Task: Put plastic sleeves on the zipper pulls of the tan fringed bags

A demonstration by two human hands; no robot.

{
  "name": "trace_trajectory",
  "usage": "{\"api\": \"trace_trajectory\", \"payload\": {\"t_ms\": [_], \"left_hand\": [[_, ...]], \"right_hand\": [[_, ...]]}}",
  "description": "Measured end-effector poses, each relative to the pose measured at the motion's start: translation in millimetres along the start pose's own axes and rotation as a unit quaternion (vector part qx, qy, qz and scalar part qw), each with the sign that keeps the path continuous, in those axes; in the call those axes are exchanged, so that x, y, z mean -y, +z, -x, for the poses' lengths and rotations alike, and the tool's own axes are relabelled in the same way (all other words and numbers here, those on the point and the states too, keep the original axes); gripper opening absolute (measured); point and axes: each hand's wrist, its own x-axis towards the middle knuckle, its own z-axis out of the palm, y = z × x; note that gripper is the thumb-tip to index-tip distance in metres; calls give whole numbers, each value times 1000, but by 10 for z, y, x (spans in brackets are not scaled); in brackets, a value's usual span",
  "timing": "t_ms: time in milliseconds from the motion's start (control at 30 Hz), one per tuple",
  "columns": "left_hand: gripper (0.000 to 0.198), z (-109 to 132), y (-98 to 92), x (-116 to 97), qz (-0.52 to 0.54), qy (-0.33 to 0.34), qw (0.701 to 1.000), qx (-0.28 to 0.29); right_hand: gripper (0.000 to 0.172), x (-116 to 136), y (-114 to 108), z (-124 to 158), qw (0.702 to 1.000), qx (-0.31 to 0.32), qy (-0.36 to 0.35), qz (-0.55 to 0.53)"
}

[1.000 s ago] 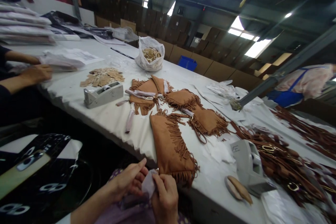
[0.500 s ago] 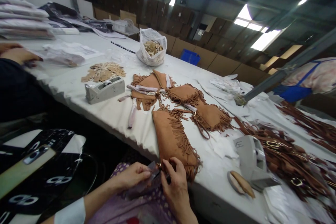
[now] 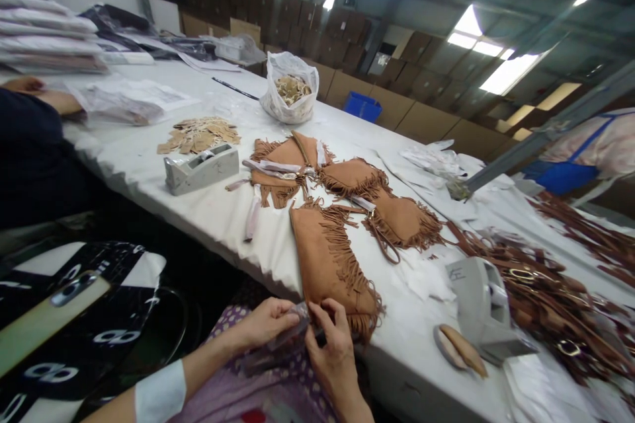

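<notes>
At the bottom centre of the frame, the person's left hand (image 3: 265, 322) and right hand (image 3: 333, 351) both pinch a small clear wrapping piece (image 3: 299, 312). A second ago it was held up, clear of the desk edge. Now it is pressed against the near corner of the fringed tan bag (image 3: 330, 264), so the wrapping appears under way. The bag lies on the white desk (image 3: 208, 211), with a grey tape dispenser (image 3: 483, 307) to its right.

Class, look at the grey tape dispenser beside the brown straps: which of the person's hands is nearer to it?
Right. The right hand pinches a clear wrap at the corner of the fringed bag, left of the tape dispenser; the left hand sits farther left.
</notes>
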Motion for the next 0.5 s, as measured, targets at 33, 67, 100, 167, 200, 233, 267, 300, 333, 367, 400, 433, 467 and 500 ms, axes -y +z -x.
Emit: {"api": "trace_trajectory", "payload": {"t_ms": [33, 67, 100, 167, 200, 233, 267, 300, 333, 367, 400, 433, 467, 500], "left_hand": [[41, -10, 11, -13, 9, -5, 1000, -6], [39, -22, 21, -25, 14, -10, 1000, -15], [36, -35, 33, -38, 15, -13, 999, -27], [29, -65, 55, -65, 17, -17, 998, -57], [27, -80, 66, -77, 21, -20, 997, -71], [26, -93, 79, -88, 26, -25, 996, -82], [26, -105, 94, -95, 36, -34, 994, -93], [27, -113, 110, -99, 55, -47, 992, -105], [28, -118, 129, -97, 82, -63, 988, -115], [30, -119, 149, -91, 110, -79, 983, -123], [32, -118, 171, -80, 141, -93, 977, -128], [34, -115, 192, -65, 169, -102, 972, -131], [35, -111, 211, -48, 189, -106, 968, -129], [37, -106, 226, -30, 202, -104, 966, -124]], "right_hand": [[36, -3, 8, 3, 1000, 0, 0, 1], [36, -6, 15, 4, 1000, 0, 0, 1], [35, -9, 21, 2, 1000, 0, 0, 0], [34, -12, 21, -6, 1000, -1, 0, -4], [33, -11, 15, -10, 1000, -2, -1, -7], [32, -6, 5, -11, 1000, -5, -2, -11], [32, 3, -7, -6, 1000, -12, -3, -17], [31, 18, -20, 8, 999, -25, -1, -26], [30, 37, -30, 33, 998, -42, 5, -39], [26, 62, -37, 67, 997, -60, 17, -54], [22, 92, -38, 110, 994, -76, 38, -72], [17, 126, -32, 157, 990, -85, 70, -90], [18, 160, -20, 205, 985, -84, 108, -107], [23, 194, -2, 248, 978, -74, 150, -125]]}}
